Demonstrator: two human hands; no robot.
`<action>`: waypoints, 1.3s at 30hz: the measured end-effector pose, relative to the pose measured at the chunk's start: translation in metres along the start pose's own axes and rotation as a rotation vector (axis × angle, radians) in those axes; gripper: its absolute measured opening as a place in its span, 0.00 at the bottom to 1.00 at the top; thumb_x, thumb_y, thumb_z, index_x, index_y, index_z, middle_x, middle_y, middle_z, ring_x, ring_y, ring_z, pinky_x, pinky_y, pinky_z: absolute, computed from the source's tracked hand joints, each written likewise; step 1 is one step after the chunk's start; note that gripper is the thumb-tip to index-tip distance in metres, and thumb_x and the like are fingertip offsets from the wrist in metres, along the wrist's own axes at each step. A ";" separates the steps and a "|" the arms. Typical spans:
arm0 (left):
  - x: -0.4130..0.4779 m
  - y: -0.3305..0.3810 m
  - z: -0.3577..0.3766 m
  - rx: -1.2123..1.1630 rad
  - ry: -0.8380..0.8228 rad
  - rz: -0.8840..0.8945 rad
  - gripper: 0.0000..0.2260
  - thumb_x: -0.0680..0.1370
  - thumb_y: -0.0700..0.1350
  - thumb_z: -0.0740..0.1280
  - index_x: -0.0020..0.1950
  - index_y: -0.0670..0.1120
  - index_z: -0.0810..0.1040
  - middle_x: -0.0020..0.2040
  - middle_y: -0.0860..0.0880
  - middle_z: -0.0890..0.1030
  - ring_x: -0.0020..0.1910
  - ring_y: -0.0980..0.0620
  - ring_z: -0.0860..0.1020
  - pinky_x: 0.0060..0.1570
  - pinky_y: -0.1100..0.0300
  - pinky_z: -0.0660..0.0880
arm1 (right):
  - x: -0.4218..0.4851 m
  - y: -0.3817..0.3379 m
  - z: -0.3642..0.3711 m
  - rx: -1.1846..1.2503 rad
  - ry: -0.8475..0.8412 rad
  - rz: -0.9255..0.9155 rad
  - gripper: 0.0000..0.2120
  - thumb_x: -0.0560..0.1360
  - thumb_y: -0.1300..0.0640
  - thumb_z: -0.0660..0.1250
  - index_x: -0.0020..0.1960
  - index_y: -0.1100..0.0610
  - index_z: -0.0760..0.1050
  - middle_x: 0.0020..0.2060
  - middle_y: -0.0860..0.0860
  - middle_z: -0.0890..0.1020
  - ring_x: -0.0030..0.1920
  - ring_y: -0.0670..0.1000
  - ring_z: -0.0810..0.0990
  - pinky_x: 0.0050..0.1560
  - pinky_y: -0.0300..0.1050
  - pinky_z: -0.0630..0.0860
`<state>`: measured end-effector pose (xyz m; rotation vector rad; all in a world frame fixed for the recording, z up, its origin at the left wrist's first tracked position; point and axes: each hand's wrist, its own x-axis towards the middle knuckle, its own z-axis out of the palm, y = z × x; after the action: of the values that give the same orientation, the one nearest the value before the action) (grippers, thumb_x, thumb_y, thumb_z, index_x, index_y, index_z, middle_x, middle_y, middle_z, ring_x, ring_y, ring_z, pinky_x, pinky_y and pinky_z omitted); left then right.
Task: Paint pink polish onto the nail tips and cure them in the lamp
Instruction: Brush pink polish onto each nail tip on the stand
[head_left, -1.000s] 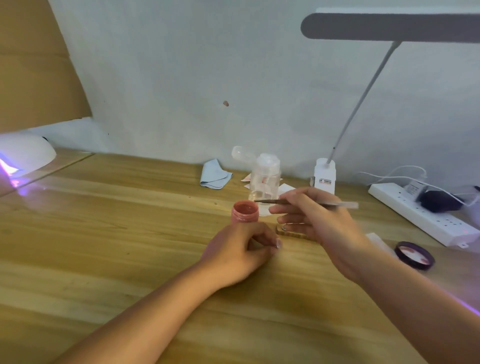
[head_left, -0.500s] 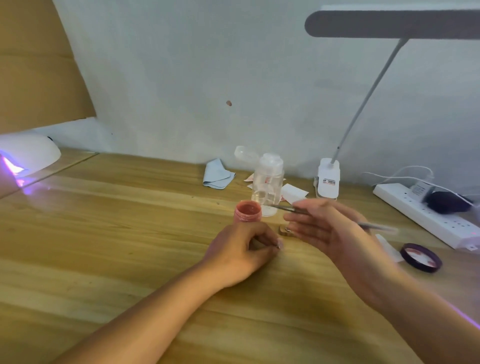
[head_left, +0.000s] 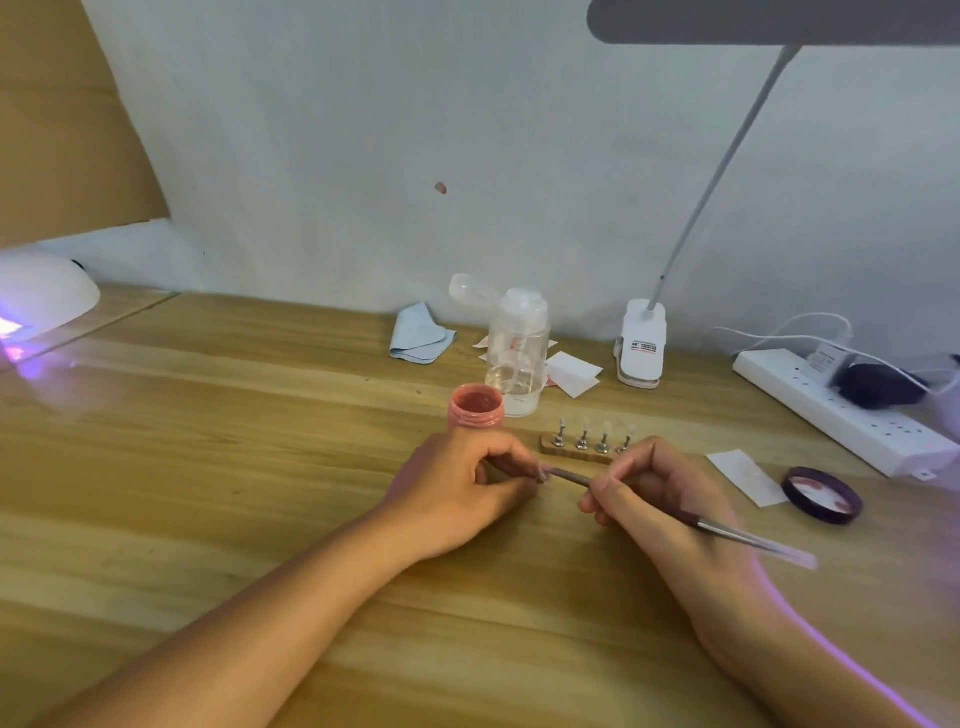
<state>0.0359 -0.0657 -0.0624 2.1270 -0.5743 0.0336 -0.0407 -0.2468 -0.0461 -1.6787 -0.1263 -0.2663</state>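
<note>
on my feed the left hand (head_left: 457, 488) sits just below the middle of the frame, resting on the wooden table (head_left: 208, 467). its fingers are curled in, and thumb and forefinger pinch a small nail tip (head_left: 543, 474) at the hand's right edge. the tip is too small and blurred for me to say how much of it is painted.

the right hand (head_left: 660, 499) is just right of it, fingers bunched together and pinching the brush (head_left: 748, 538) like a pen. the bristle end reaches left and, as far as i can tell, meets the nail tip. the silver tail points to the lower right.

the pink polish jar (head_left: 475, 406) stands open just above the left hand, its base hidden behind the knuckles. right behind the jar is a clear bottle (head_left: 517, 358) with its flip cap open. the wooden stand (head_left: 576, 452) lies right of the jar, above the gap between the hands, with four metal holders carrying clear tips.

the curing lamp (head_left: 41, 296), a white dome with a purple glow, is at the left edge, well apart from the hands. a dark jar lid (head_left: 822, 494) lies right of the right hand, beside a paper slip (head_left: 745, 477). a power strip (head_left: 841, 410) runs along the right edge. the desk lamp (head_left: 641, 345) stands by the wall, and a blue cloth (head_left: 421, 335) lies left of the bottle.
</note>
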 end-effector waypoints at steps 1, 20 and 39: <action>0.000 0.000 0.000 0.000 -0.002 0.003 0.09 0.74 0.47 0.74 0.40 0.61 0.81 0.37 0.68 0.80 0.26 0.64 0.69 0.29 0.72 0.62 | 0.000 0.000 0.000 -0.009 -0.002 0.000 0.04 0.75 0.66 0.68 0.43 0.65 0.73 0.34 0.55 0.84 0.35 0.44 0.80 0.39 0.32 0.73; -0.002 0.002 -0.002 0.010 -0.013 0.034 0.07 0.74 0.46 0.74 0.43 0.60 0.83 0.31 0.70 0.77 0.25 0.68 0.69 0.26 0.74 0.61 | 0.000 -0.004 0.001 -0.116 0.037 -0.011 0.04 0.72 0.67 0.67 0.42 0.62 0.73 0.37 0.64 0.79 0.36 0.52 0.73 0.39 0.46 0.68; -0.001 0.003 -0.002 0.005 -0.022 0.015 0.08 0.74 0.46 0.74 0.42 0.60 0.83 0.33 0.69 0.78 0.25 0.68 0.69 0.26 0.74 0.61 | 0.002 -0.002 0.000 -0.121 0.063 0.004 0.06 0.69 0.62 0.68 0.39 0.60 0.71 0.32 0.61 0.74 0.35 0.52 0.69 0.38 0.47 0.64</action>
<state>0.0336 -0.0649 -0.0588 2.1305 -0.6036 0.0199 -0.0394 -0.2467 -0.0440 -1.7884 -0.0605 -0.3289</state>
